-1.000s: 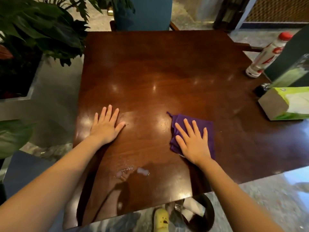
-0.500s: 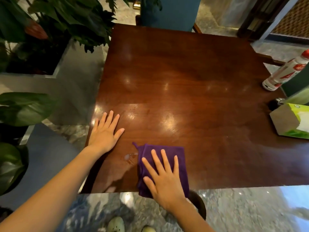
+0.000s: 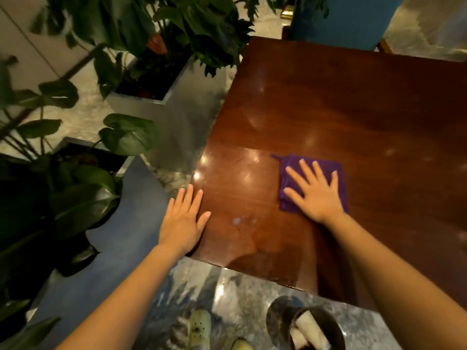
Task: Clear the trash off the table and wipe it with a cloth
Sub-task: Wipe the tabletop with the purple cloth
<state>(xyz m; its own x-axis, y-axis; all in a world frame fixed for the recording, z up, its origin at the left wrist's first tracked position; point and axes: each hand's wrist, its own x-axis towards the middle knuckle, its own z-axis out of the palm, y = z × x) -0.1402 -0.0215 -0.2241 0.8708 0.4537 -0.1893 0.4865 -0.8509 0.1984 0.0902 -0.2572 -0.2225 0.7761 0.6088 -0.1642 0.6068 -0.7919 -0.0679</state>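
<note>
A purple cloth lies flat on the dark wooden table, near its front left part. My right hand presses flat on the cloth with fingers spread, covering most of it. My left hand rests flat and empty on the table's left edge, fingers apart, partly hanging past the edge. A small wet smear sits on the wood between the two hands. A dark bin with white paper trash in it stands on the floor below the table's front edge.
Large leafy plants in white planters stand close to the table's left side. A blue chair is behind the far edge. My light shoes are on the marble floor by a blue mat.
My right hand slid the cloth from the front edge back up onto the table and to the right. The view swung left, so the bottle and tissue box left the frame. Left hand stayed at the left edge.
</note>
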